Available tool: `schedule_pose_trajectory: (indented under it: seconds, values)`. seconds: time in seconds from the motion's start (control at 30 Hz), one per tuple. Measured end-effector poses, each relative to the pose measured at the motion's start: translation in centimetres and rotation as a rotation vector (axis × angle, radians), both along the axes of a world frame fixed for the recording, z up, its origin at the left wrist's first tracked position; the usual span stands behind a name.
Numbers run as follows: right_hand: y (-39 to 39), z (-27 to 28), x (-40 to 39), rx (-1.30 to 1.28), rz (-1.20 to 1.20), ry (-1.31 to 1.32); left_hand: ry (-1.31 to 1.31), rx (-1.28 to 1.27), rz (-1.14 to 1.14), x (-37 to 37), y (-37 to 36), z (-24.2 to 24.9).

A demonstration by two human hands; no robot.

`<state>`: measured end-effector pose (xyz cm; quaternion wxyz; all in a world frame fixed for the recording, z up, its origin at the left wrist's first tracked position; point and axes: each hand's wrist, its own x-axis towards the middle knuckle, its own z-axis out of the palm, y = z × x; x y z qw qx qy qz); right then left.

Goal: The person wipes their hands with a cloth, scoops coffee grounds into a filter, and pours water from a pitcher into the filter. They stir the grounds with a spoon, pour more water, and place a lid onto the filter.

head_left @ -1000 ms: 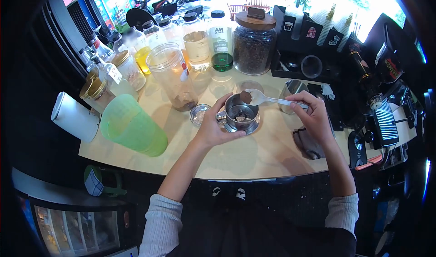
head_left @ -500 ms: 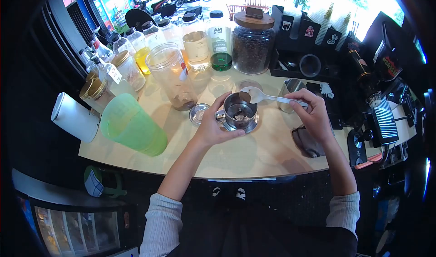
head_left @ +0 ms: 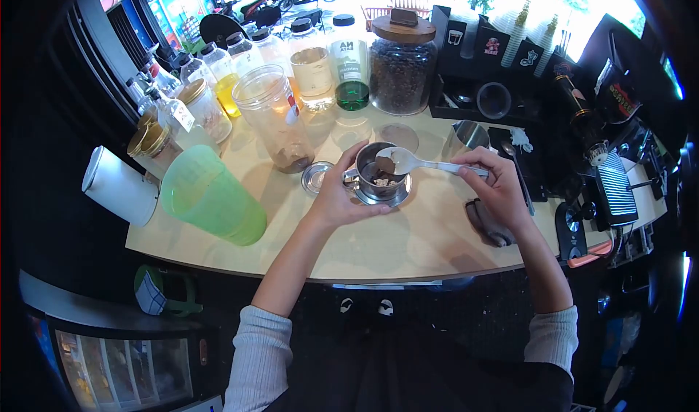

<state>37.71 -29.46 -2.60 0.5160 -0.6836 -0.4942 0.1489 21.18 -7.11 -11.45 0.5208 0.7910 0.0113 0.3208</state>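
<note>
My left hand (head_left: 337, 199) is wrapped round the side of a small metal drip coffee filter (head_left: 381, 191) with a handle and a wide flat rim at its base. My right hand (head_left: 498, 184) pinches the handle of a white plastic spoon (head_left: 424, 164). The spoon's bowl is tilted over the filter's mouth, with brown powder (head_left: 385, 166) on it. Some brown powder and pale spots show inside the filter. Just left of it lies a round metal lid (head_left: 316, 178). A tall open clear jar (head_left: 266, 110) with brown powder at its bottom stands behind my left hand.
A green pitcher (head_left: 212, 197) and white canister (head_left: 120, 186) stand at left. Bottles (head_left: 314, 77) and a jar of dark beans (head_left: 401, 77) line the back. A metal jug (head_left: 466, 138), dark cloth (head_left: 486, 221) and coffee machine (head_left: 617, 193) are at right.
The spoon has moved slightly left and down, its bowl now further over the filter and tipped. More powder shows inside the filter. My left hand stays on the filter.
</note>
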Motion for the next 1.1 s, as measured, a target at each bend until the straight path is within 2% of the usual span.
schedule_pose_trajectory:
  seconds: [0.2,0.27,0.63,0.8,1.1]
  values:
    - [-0.11,0.46,-0.11,0.026,-0.006,0.056,0.012,0.018,0.012,-0.12,-0.1,0.37]
    - [-0.22,0.2,0.18,0.01,0.017,-0.037,0.019,0.022,0.013,-0.14,-0.12,0.42]
    - [-0.08,0.41,0.02,0.037,-0.022,-0.019,0.038,-0.042,0.004,-0.13,-0.35,0.5]
    - [0.1,-0.07,0.09,0.014,0.004,-0.071,0.033,0.008,0.028,-0.15,-0.2,0.28]
    - [-0.36,0.24,0.27,0.031,-0.017,0.009,0.043,-0.002,0.023,-0.18,-0.3,0.56]
